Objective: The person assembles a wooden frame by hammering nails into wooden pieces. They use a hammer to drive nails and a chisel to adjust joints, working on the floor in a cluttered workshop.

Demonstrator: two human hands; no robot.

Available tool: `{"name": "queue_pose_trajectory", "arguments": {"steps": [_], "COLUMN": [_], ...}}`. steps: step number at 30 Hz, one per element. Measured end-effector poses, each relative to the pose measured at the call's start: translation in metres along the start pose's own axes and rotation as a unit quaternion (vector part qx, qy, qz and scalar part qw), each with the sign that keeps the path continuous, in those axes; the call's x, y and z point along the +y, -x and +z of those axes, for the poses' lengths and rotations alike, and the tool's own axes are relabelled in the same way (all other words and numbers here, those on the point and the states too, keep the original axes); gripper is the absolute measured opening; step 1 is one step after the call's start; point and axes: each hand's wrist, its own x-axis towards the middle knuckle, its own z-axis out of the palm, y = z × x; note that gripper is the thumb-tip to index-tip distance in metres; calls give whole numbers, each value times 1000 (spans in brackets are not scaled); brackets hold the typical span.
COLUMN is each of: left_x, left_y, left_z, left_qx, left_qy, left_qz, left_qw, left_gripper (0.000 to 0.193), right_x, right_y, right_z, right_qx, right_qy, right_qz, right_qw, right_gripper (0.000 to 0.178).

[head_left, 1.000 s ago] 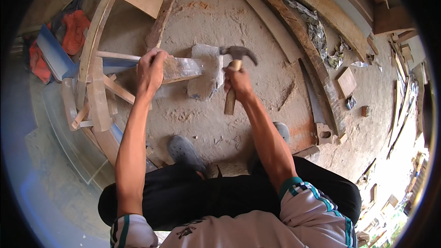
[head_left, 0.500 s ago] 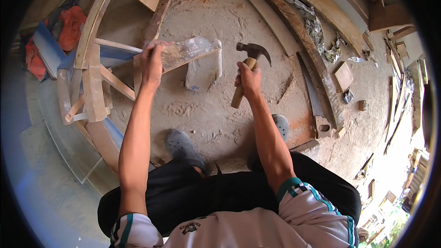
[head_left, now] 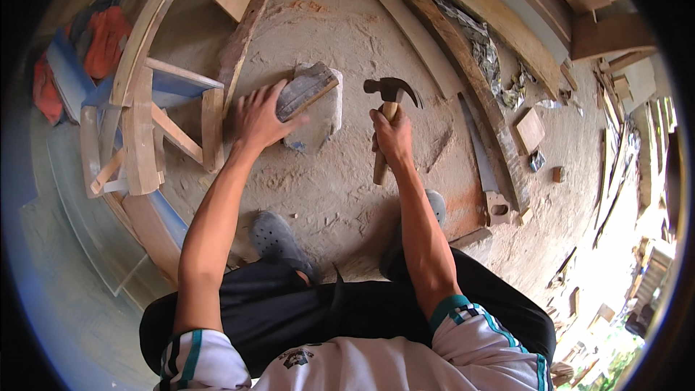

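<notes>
A claw hammer (head_left: pixel 391 91) with a dark head and a pale wooden handle is upright in my right hand (head_left: pixel 393 135). My fingers wrap its handle just below the head. My left hand (head_left: pixel 262 117) grips the left end of a short, worn piece of wood (head_left: pixel 308 92), thumb on the near side and fingers on the far side. That wood is over a whitish, rough slab (head_left: pixel 331 112) on the ground; whether they touch is unclear. The hammer head is apart from the wood, to its right.
A wooden frame (head_left: pixel 137 130) stands at left, close to my left forearm. On the right lie a handsaw (head_left: pixel 481 152), a long curved timber (head_left: pixel 470 80) and a small wood offcut (head_left: pixel 531 129). Wood shavings litter the dirt ground between my grey clogs (head_left: pixel 279 239) and the slab.
The piece of wood has come down and nearer over the slab, its angle changed, and my left hand has lowered and opened wider around its end. The hammer has dropped slightly.
</notes>
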Motion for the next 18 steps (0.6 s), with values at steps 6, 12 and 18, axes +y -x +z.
{"name": "queue_pose_trajectory", "arguments": {"steps": [6,12,18], "left_x": [-11,-8,-6], "left_y": [-10,-15,-14], "left_z": [30,35,30], "left_qx": [-90,-70,-81], "left_qy": [103,116,99], "left_qz": [-74,-49,-58], "left_qw": [988,990,990], "left_gripper": [90,87,86], "right_x": [-72,-54,-68], "right_y": [3,-12,-6], "right_z": [34,60,56], "right_qx": [-7,3,-28], "right_qy": [160,247,242], "right_qz": [-152,-155,-170], "right_qw": [975,957,955], "right_gripper": [29,21,24]}}
